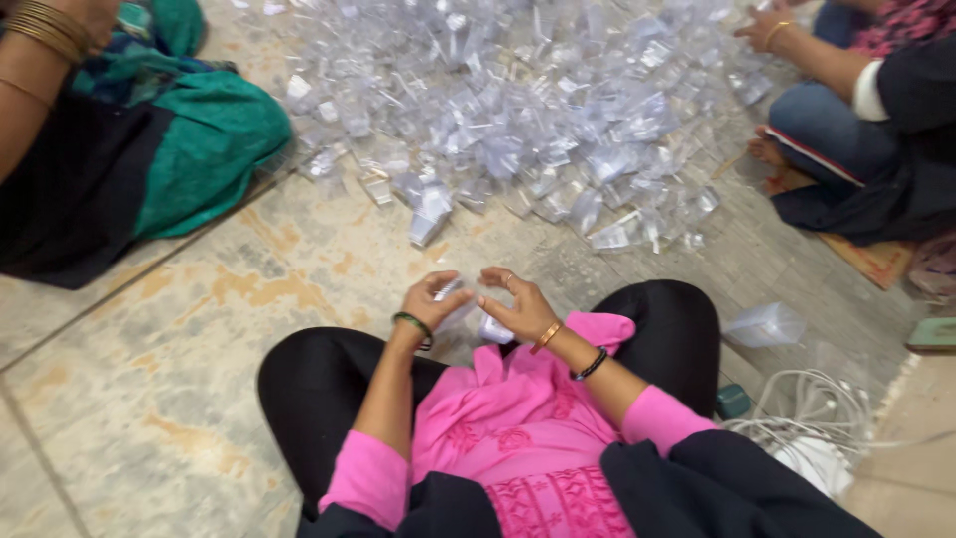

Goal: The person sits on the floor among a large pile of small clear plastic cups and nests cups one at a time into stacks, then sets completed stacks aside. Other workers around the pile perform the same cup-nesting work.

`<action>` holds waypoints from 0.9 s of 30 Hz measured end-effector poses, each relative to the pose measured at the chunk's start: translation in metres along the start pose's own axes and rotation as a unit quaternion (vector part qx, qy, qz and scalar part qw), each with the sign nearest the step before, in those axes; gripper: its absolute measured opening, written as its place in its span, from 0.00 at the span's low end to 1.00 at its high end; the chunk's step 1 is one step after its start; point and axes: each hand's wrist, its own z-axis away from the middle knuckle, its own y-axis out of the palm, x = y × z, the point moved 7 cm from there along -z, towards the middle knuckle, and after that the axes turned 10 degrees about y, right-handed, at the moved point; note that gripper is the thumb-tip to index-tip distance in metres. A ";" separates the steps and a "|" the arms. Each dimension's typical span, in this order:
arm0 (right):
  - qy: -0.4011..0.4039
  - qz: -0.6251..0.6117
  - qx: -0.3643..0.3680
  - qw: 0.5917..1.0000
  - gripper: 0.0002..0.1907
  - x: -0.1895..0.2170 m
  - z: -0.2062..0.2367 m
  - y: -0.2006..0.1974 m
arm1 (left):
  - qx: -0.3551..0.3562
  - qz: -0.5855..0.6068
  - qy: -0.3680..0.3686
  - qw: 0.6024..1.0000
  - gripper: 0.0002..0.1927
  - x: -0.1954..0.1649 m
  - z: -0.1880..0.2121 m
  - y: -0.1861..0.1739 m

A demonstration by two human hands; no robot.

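Note:
I sit cross-legged on a tiled floor in black trousers and a pink top. Both hands meet in front of my knees on a small clear plastic box. My left hand curls around its left side, wearing a green bangle at the wrist. On its right side my right hand pinches it, with an orange bangle and a black band on the wrist. A big heap of the same clear plastic boxes covers the floor ahead of me.
A person in a green and black garment sits at the left. Another person sits at the right, one hand at the heap's edge. One clear box lies by my right knee, near tangled white cables.

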 end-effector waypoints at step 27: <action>0.096 -0.255 0.102 0.957 0.15 -0.036 -0.011 0.005 | 0.062 0.100 -0.131 0.985 0.20 0.012 0.018 0.005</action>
